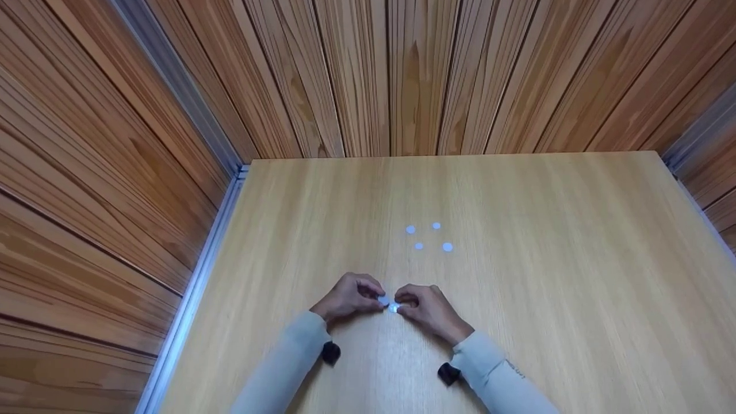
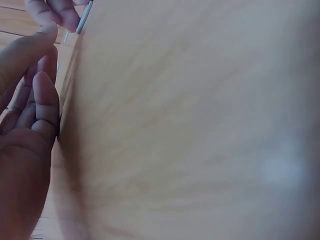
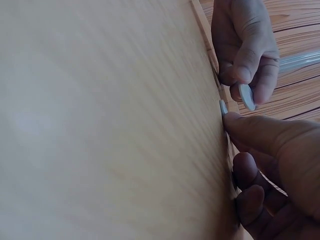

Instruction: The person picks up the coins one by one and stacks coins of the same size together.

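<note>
Nearest the camera in the head view, two pale grey sleeves (image 1: 287, 362) come in from the lower edge, each with a small black wrist-camera housing (image 1: 330, 352) beneath it; on the right sleeve there is a short dark mark that may be lettering, too small to read. The two hands meet just ahead of them, low on the light wooden surface (image 1: 575, 276). The left hand (image 1: 351, 296) has its fingers curled and pinches a small white disc (image 1: 383, 301) between thumb and fingertips; the right wrist view shows this disc (image 3: 246, 96) held on edge, clear of the wood. The right hand (image 1: 426, 310), fingers also curled, presses its thumb on a second white disc (image 1: 394, 308) lying at the surface, seen in the right wrist view as a thin pale edge (image 3: 223, 106) under the thumb tip. The two discs sit just beside each other, whether touching I cannot tell. No print shows on either. Farther up the surface, well apart from the hands, four more white discs (image 1: 428, 236) lie flat in a loose square, each separate and without legible markings. Beyond the far edge rise wood-panelled walls (image 1: 402, 75), with a grey metal strip (image 1: 190, 293) along the left side.
</note>
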The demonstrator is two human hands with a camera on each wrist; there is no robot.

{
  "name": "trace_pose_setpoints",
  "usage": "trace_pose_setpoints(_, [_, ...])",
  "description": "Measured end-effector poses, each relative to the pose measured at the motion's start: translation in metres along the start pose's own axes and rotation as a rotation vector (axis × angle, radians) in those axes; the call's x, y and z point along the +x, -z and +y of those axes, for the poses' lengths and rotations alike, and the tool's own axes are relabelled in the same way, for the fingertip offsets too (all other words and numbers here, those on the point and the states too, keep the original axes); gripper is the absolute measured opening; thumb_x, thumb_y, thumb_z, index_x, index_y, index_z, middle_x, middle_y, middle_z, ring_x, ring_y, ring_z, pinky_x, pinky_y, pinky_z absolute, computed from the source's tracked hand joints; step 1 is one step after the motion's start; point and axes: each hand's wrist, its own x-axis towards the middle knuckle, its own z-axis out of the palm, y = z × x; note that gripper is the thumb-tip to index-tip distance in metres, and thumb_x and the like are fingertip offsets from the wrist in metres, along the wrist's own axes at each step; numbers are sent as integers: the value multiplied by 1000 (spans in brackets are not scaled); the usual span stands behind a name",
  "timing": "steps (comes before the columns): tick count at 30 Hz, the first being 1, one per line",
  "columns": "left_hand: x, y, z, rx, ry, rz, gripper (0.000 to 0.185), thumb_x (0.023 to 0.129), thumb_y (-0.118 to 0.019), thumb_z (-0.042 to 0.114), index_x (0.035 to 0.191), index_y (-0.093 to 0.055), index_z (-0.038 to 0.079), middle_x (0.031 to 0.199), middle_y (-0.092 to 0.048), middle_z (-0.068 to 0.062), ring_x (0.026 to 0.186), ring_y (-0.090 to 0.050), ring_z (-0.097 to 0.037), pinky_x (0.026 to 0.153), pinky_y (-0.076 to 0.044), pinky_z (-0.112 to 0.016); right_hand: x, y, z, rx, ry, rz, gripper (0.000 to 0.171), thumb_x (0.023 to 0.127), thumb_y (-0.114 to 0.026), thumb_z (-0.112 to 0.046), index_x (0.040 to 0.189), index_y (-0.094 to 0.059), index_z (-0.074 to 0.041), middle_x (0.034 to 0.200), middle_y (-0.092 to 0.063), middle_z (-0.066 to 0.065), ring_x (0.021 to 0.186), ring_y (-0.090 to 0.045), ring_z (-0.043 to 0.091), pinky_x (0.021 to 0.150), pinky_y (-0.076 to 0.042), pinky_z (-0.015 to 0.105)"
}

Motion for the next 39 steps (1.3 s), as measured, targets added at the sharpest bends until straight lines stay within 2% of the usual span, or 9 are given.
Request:
trace_pose_setpoints(8, [2,-3,3,105,-36,-28,17,79,-83,2,95,-80,6,93,-71,4,85,-64,-10,73,-52,-21,0,0,1,13,16,7,17,90,-74,-6,106,-72,-9,101,-75,-1,96,-69,14,83,-54,35])
trace_pose_setpoints(14, [3,-4,6,142,-33,-49,17,79,-83,0,95,-80,6,92,-69,5,83,-62,-8,72,-51,-20,0,0,1,19,17,1,16,89,-74,-6,105,-72,-10,99,-75,-3,93,-69,11,81,-54,34])
trace_pose_setpoints(19, [3,-6,7,186,-65,-57,17,79,-82,1,95,-79,5,92,-70,3,83,-62,-8,73,-51,-21,0,0,2,26,6,-8,17,90,-74,-7,106,-72,-10,100,-74,-3,94,-68,12,82,-54,34])
trace_pose_setpoints(31, [3,-13,11,300,-63,-51,16,82,-82,7,98,-79,10,91,-71,7,82,-63,-4,74,-53,-22,0,1,1,56,-11,-22,18,90,-73,-5,107,-72,-9,103,-74,0,97,-68,14,84,-54,35])
trace_pose_setpoints(39, [1,-15,13,315,-75,-35,22,82,-81,4,103,-75,6,89,-72,2,77,-63,-3,71,-52,-20,0,0,2,53,17,-7,17,89,-74,-4,106,-72,-7,103,-74,2,98,-69,16,85,-54,38])
